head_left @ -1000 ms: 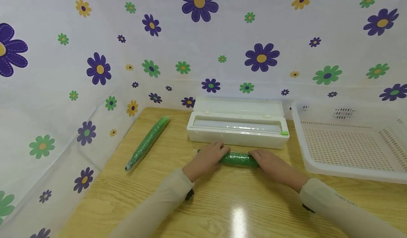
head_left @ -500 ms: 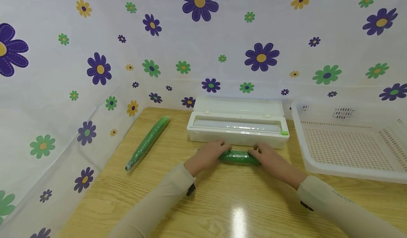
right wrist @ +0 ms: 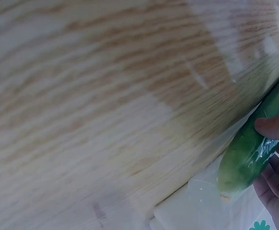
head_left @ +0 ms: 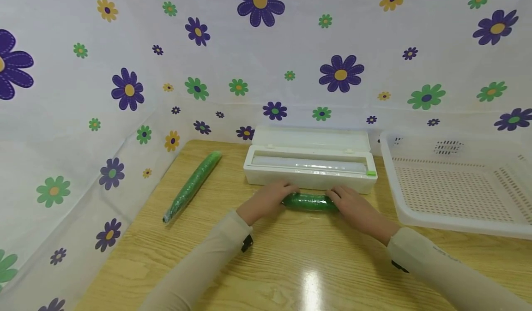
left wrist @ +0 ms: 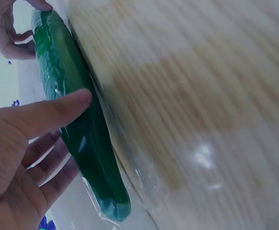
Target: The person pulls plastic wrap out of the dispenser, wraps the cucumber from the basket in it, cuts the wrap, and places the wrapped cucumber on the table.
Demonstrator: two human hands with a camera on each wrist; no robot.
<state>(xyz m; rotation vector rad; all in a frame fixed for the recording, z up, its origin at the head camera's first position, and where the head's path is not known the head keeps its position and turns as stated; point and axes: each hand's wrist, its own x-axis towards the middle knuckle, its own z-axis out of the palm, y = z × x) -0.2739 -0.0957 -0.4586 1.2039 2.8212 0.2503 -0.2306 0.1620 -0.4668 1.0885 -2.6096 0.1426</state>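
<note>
A green cucumber wrapped in shiny clear film lies crosswise on the table, just in front of the white cling film dispenser. My left hand holds its left part, thumb on the near side and fingers round the far side. Toward the other end my right hand grips it the same way, with its thumb pressed on the film. Loose clear film spreads over the wood beside the cucumber in the left wrist view. Both cucumber ends are covered by the hands in the head view.
The dispenser's lid stands raised, showing a film roll and a green slider. Another wrapped cucumber lies slanted at the left. A white perforated basket occupies the right. A flowered cloth hangs behind the table.
Both hands and the cucumber have shifted slightly away from me, closer to the dispenser. The cucumber's left tip, visible past the left hand earlier, is now hidden.
</note>
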